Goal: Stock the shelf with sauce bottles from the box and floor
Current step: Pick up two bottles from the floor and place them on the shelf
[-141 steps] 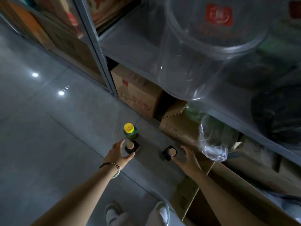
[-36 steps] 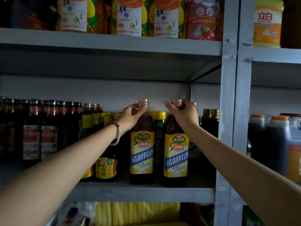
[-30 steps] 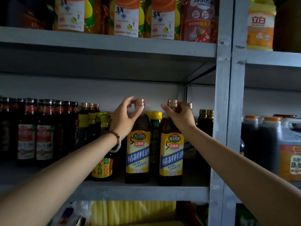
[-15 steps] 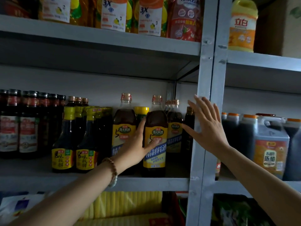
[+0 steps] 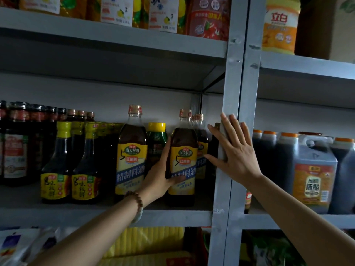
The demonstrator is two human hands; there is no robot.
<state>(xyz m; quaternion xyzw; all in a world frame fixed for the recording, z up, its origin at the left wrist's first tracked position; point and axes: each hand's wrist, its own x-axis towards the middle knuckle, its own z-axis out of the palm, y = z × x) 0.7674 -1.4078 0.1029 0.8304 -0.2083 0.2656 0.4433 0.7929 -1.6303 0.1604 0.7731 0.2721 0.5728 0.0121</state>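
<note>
Head view of the middle shelf [image 5: 96,215]. The left hand [image 5: 160,175] grips a bottle [image 5: 183,150] low on its body, with the thumb across the yellow label and the fingers wrapped behind its 9 o'clock side. The bottle stands upright on the shelf, near the post [image 5: 228,77]. A twin bottle [image 5: 131,150] stands apart at its 9 o'clock, with a green bottle [image 5: 156,139] behind the gap. The right hand [image 5: 235,152] lies flat on the post at the bottle's 3 o'clock, fingers straight and spread, holding nothing. A bracelet [image 5: 138,203] circles the left wrist. Dark jugs [image 5: 315,169] stand at the post's 3 o'clock.
</note>
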